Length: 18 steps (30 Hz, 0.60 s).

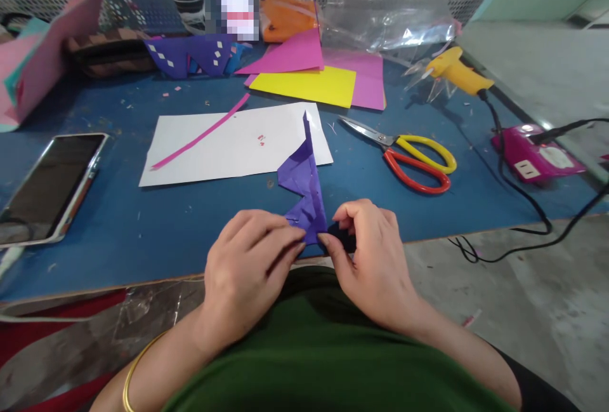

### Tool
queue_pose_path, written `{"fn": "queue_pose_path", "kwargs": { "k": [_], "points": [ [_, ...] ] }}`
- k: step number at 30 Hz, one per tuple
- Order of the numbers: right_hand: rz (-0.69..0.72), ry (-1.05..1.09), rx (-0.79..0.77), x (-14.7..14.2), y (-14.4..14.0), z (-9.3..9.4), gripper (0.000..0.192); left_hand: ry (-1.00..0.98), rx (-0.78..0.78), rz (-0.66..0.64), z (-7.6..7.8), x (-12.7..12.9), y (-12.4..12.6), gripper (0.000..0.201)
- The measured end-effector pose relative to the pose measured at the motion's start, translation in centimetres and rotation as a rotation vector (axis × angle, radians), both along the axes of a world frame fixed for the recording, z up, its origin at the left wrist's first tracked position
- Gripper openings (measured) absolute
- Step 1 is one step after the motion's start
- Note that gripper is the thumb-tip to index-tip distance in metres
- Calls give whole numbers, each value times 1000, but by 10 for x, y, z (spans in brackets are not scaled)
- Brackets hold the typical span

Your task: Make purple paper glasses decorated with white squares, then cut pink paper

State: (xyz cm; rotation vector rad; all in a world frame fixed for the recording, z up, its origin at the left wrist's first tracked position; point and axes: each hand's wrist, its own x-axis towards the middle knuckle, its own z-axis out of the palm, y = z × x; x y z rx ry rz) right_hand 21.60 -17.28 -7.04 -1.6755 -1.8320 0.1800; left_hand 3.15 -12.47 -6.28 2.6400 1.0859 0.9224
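Purple folded paper [304,186] at near edge of blue table [118,221], left hand [250,266] and right hand [373,259] both pinching its near end, white sheet [228,142] just behind, scissors [409,155] right, phone [50,186] left, clear plastic bag [385,25] at back, contents unclear.

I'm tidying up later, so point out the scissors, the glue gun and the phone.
scissors [409,153]: head view, where the blades meet the handles.
glue gun [457,73]: head view, on its yellow body.
phone [50,185]: head view, middle of the dark screen.
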Motion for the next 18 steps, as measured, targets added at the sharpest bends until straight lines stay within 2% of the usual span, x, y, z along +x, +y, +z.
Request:
{"fn": "queue_pose_path", "kwargs": {
  "k": [3, 6, 11, 15, 18],
  "points": [
    [-3, 5, -7, -1, 0, 0, 14, 83, 205, -132, -6, -3, -3, 23],
    [-9, 24, 16, 0, -1, -1, 14, 147, 307, -149, -8, -4, -4, 27],
    [47, 76, 189, 6, -5, -8, 16, 141, 334, -147, -10, -4, -4, 26],
    [214, -57, 351, 14, -6, -15, 28, 143, 369, -162, -13, -6, -2, 31],
    [215, -94, 397, 18, -6, -18, 28, 126, 354, -165, -12, -7, -2, 32]
  ]
}}
